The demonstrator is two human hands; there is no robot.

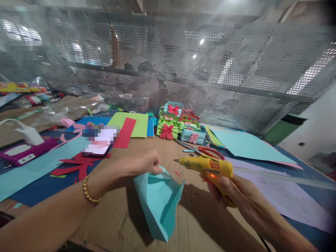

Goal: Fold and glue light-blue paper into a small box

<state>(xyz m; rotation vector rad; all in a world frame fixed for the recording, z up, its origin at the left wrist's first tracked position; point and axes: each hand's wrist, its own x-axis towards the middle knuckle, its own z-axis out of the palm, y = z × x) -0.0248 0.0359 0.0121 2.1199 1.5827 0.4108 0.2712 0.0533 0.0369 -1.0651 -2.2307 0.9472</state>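
Note:
My left hand (147, 163) is closed on the far edge of a folded light-blue paper piece (160, 199), shaped like an open pouch over the brown cardboard (115, 217). In my right hand (225, 189) is a yellow hot glue gun (207, 165), gripped by its handle, with a small orange light glowing on its side. The nozzle points left, above and apart from the paper. A long clear glue stick (278, 178) runs out from its rear. Red-handled scissors (207, 151) lie just behind the glue gun.
Small paper bags with bows (168, 131) stand at the back against a perforated metal screen (168, 45). Light-blue sheets (252, 143) and a lilac sheet (283, 196) lie right. On the left are a phone (101, 140), red paper cutouts (78, 164) and a purple power strip (28, 150).

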